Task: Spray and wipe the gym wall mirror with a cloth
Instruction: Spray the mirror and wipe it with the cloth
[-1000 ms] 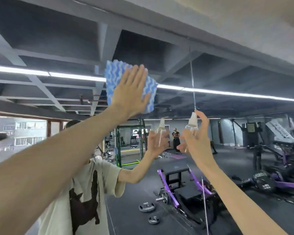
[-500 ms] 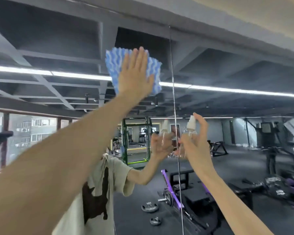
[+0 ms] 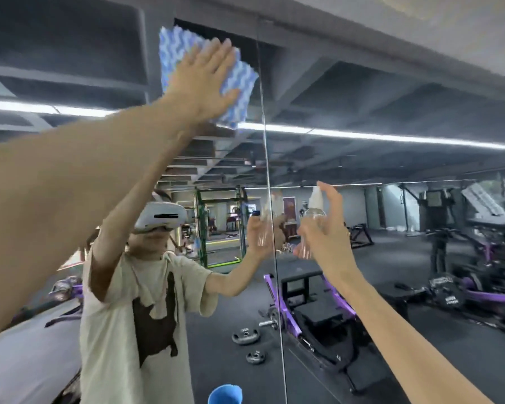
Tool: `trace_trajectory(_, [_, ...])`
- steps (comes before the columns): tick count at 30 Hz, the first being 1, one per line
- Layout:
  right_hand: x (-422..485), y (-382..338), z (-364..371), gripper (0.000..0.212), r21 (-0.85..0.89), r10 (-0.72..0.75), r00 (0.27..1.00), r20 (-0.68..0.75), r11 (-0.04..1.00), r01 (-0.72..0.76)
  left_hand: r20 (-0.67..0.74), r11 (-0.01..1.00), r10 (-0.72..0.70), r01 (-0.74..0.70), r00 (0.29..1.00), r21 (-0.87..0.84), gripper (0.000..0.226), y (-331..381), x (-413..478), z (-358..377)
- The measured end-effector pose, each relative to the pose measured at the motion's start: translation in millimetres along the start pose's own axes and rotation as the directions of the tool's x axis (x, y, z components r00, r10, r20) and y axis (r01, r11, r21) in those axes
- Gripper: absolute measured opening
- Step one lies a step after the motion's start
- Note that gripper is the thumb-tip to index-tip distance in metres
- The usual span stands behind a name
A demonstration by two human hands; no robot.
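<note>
The wall mirror (image 3: 391,118) fills the view, with a vertical seam (image 3: 270,199) between two panels. My left hand (image 3: 206,80) lies flat with straight fingers, pressing a blue-and-white wavy cloth (image 3: 239,83) against the glass high up, just left of the seam. My right hand (image 3: 324,237) is raised lower down, right of the seam, with fingers curled round a small clear spray bottle (image 3: 314,211) with a white nozzle. The bottle points at the mirror.
The mirror's top edge meets a grey beam (image 3: 362,33) under the ceiling. A blue round object (image 3: 225,394) shows at the bottom edge. The reflection shows me, purple gym machines (image 3: 318,310), weight plates (image 3: 245,335) on the floor and a green rack.
My left hand has slid the cloth to the right and up, nearer the seam. The view has shifted, so the seam now stands left of my right hand and bottle.
</note>
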State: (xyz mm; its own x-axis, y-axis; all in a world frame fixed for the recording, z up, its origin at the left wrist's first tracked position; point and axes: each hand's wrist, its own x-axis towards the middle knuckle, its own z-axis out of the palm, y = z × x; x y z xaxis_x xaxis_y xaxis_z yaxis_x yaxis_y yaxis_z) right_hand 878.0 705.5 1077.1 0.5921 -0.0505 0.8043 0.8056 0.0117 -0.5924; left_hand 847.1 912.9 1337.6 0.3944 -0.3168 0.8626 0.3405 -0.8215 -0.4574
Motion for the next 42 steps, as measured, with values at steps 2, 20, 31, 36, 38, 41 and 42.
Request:
trace_trajectory(2, [3, -1, 5, 0.062, -0.004, -0.021, 1.0, -0.012, 1.0, 0.021, -0.024, 0.999, -0.048, 0.049, 0.999, 0.015, 0.068, 19, 6, 5])
trace_trajectory(20, [-115, 83, -4, 0.055, 0.039, 0.221, 0.975, -0.026, 0.975, -0.22, -0.089, 0.987, 0.155, -0.158, 0.984, -0.036, 0.068, 110, -182, 62])
trace_trajectory(31, [-179, 93, 7, 0.054, -0.026, 0.388, 0.921, 0.024, 0.921, -0.388, -0.04, 0.837, 0.527, -0.526, 0.849, -0.15, 0.061, 133, -339, 83])
trace_trajectory(36, [-206, 83, 37, 0.054, 0.016, 0.452, 0.891, 0.042, 0.891, -0.453, -0.037, 0.962, 0.268, -0.27, 0.963, -0.034, 0.062, 71, -331, 61])
trace_trajectory(38, [-224, 82, 50, 0.057, 0.017, 0.436, 0.9, 0.024, 0.9, -0.436, -0.046, 0.977, 0.201, -0.204, 0.978, -0.068, 0.064, 87, -345, 66])
trace_trajectory(41, [-252, 87, 67, 0.064, 0.048, 0.406, 0.911, 0.073, 0.911, -0.41, 0.038, 0.925, 0.375, -0.371, 0.926, -0.084, 0.067, 121, -406, 79])
trace_trajectory(42, [-257, 92, 69, 0.066, 0.048, 0.389, 0.917, 0.089, 0.918, -0.394, 0.069, 0.9, 0.431, -0.424, 0.9, -0.102, 0.067, 129, -426, 81])
